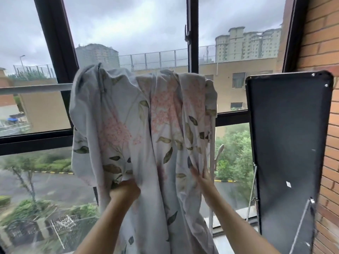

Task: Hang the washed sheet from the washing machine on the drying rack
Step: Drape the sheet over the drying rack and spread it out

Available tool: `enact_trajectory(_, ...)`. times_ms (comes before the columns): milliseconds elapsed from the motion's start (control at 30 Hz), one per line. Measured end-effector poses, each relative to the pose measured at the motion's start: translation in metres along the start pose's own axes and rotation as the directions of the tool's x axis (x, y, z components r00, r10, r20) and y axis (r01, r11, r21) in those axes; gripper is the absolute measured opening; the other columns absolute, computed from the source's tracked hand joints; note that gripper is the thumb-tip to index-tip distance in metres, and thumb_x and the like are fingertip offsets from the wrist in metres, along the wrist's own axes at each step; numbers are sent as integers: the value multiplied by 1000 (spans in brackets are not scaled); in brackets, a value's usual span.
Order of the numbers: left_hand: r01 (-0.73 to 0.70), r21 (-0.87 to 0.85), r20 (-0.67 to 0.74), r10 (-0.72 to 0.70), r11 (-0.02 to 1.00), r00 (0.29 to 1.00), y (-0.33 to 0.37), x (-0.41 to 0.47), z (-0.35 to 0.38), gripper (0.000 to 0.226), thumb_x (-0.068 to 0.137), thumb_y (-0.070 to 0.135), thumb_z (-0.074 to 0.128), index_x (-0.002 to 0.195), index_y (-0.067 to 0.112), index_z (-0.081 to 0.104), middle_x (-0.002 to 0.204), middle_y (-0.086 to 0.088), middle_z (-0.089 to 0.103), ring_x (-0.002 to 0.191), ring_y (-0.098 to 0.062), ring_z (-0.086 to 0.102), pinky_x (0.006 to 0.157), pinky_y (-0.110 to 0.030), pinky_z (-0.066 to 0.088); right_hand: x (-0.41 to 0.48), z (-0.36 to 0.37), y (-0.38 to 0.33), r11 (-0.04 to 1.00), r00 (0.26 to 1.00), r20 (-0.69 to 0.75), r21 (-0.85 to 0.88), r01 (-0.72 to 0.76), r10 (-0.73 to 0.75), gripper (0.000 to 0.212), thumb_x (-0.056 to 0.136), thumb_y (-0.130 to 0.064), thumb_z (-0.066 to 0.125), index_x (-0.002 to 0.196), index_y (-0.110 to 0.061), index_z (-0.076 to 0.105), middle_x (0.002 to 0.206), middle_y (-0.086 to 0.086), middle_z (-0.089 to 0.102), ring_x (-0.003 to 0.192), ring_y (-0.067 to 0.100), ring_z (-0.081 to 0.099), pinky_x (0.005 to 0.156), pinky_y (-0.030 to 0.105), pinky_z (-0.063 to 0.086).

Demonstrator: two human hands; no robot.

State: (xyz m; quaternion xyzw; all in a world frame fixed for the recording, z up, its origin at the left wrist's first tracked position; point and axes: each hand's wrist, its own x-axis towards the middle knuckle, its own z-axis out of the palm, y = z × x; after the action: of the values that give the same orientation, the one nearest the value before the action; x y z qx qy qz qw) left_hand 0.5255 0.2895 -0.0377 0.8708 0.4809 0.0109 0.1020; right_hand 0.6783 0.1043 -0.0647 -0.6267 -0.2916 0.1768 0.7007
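Left hand [124, 191] fists a bunch and right hand [203, 177] pinches a fold low on the sheet [143, 116], crumpled over the drying rack [36, 88]; soft, probably damp-heavy, best spread by its edges.

Both forearms raised, left hand [124, 191] fisted on sheet [143, 116], right hand [203, 178] pinching it

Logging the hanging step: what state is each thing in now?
rack rail: horizontal, left part bare.
sheet: draped over the rack rail, bunched, not spread.
left hand: grips the sheet low down.
right hand: holds a fold of the sheet.
black panel: upright beside the brick wall.
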Motion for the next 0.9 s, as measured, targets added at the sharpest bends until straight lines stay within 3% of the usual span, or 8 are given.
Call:
enact_trajectory(67, -91, 38, -99, 94, 995, 991, 19, -8, -32, 38, 97, 28, 34, 129, 15, 48, 132, -9, 53, 119, -28, 52, 95, -34, 46, 17, -2, -37, 997, 998, 49, 67, -35, 31, 84, 72, -73, 57, 138, -22, 43, 132, -4, 55, 122, 15, 52, 105, 40, 41)
enact_trajectory(233, -298, -119, -316, 248, 947, 916, 72, -29, -109, 34, 91, 41, 39, 90, 16, 62, 92, -5, 66, 84, -24, 64, 71, -32, 51, 50, -18, -116, 947, 991, 130, 321, -9, -34, 53, 81, -66, 50, 121, -32, 62, 114, 1, 69, 104, 21, 65, 97, 45, 48)
enact_trajectory(400, -658, -339, -614, 371, 673, 696, 119, -38, -177, 15, 89, 28, 50, 86, 19, 62, 81, 2, 67, 76, -16, 62, 67, -28, 50, 69, -15, -190, 927, 969, 129, 343, 154, -208, 16, 93, -11, 52, 93, -8, 67, 79, 11, 71, 71, 24, 68, 70, 33, 57)
enact_trajectory(533, -613, -598, -342, 527, 517, 778, 157, -32, -210, 35, 78, 39, 62, 102, 14, 61, 96, -5, 68, 88, -22, 66, 78, -36, 56, 86, -8, -228, 935, 959, 66, 251, 251, -275, 37, 82, -32, 57, 101, 0, 64, 107, 31, 61, 95, 41, 60, 95, 56, 43)
enact_trajectory(633, -603, -678, -373, 510, 420, 775, 174, -26, -223, 32, 61, 23, 61, 87, 8, 69, 81, -13, 71, 74, -27, 69, 68, -36, 58, 98, -16, -248, 966, 956, 176, 151, 208, -234, 70, 78, -64, 49, 110, -3, 64, 108, 28, 63, 100, 42, 62, 95, 53, 47)
enact_trajectory(767, -477, -858, -392, 357, 192, 848, 182, -5, -270, 25, 85, 5, 47, 70, 9, 66, 60, -4, 65, 57, -19, 60, 46, -20, 49, 114, -17, -256, 967, 954, 159, 66, 247, -254, 42, 97, -43, 38, 106, -9, 60, 96, 18, 67, 90, 33, 66, 78, 41, 54)
enact_trajectory(833, -410, -909, -381, 247, 74, 891, 178, 8, -303, 34, 92, 4, 35, 68, 11, 58, 57, -3, 60, 54, -16, 56, 39, -18, 47, 124, -13, -257, 804, 888, 117, -386, 453, -444, 27, 96, -26, 45, 108, -11, 63, 107, 14, 64, 102, 31, 61, 87, 39, 49)
enact_trajectory(900, -413, -910, -404, 134, 47, 905, 166, 12, -328, 34, 95, 7, 31, 67, 11, 50, 57, -4, 55, 56, -16, 51, 39, -19, 45, 129, -9, -260, 432, 778, 195, -739, 517, -598, 24, 92, -24, 48, 107, -19, 65, 111, 4, 62, 103, 22, 55, 85, 31, 39)
